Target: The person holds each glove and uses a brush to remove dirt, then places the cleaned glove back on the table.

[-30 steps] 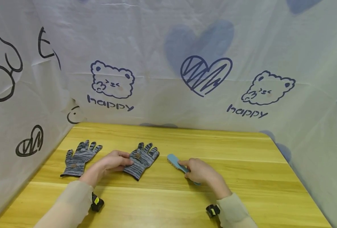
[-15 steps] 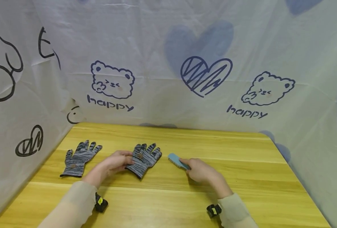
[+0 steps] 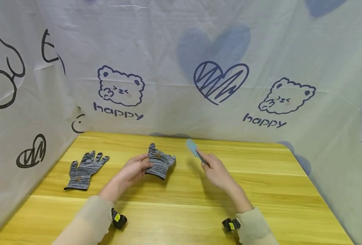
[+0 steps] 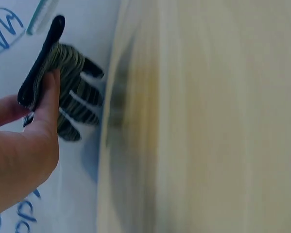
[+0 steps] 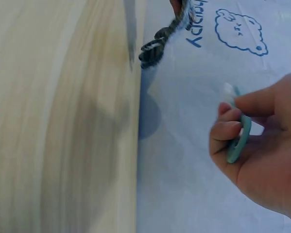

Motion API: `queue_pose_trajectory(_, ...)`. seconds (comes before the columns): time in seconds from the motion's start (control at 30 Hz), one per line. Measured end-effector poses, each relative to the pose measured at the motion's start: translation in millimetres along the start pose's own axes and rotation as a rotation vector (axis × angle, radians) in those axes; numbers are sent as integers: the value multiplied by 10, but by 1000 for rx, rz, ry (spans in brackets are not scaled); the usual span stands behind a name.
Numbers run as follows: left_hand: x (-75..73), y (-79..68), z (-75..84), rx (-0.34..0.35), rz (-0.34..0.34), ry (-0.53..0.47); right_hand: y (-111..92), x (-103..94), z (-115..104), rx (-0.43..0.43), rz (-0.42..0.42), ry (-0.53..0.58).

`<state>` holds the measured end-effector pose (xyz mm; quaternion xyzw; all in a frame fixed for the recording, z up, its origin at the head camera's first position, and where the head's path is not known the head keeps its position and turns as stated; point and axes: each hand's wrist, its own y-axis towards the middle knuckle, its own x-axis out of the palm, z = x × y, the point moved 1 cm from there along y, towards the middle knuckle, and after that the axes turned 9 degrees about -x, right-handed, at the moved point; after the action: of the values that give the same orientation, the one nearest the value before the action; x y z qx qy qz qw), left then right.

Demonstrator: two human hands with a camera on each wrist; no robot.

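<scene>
My left hand (image 3: pixel 136 169) pinches one edge of a grey-and-black knit glove (image 3: pixel 162 166) with a brown patch, holding it above the table; in the left wrist view the fingers of this glove (image 4: pixel 79 92) dangle. A light-blue brush (image 3: pixel 192 147) is raised off the table in my right hand (image 3: pixel 216 172), its handle inside my curled fingers. In the right wrist view the end of the handle (image 5: pixel 238 148) pokes out of the grip. A second matching glove (image 3: pixel 84 172) lies flat at the left of the table, its fingers pointing away.
The yellow wood-grain table (image 3: pixel 175 217) reaches back to a white cloth (image 3: pixel 168 88) printed with hearts and bears. That cloth also hangs along the left and right sides. Small black devices (image 3: pixel 118 218) are strapped at both wrists.
The held glove has risen off the table and its fingers have drooped. The brush, lying on the table a second ago, is now gripped and lifted up and away from me.
</scene>
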<state>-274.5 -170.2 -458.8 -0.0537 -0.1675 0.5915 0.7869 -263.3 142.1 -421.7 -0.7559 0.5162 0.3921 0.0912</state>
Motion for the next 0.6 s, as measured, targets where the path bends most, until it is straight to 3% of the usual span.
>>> queue_pose_trajectory(0.23,408,51,93,85,81,-133,12,-41,-99,-120,222,30)
queue_pose_trajectory(0.6,993,252,213,233,147,-326,-29,-35,-231,-235,344,-69)
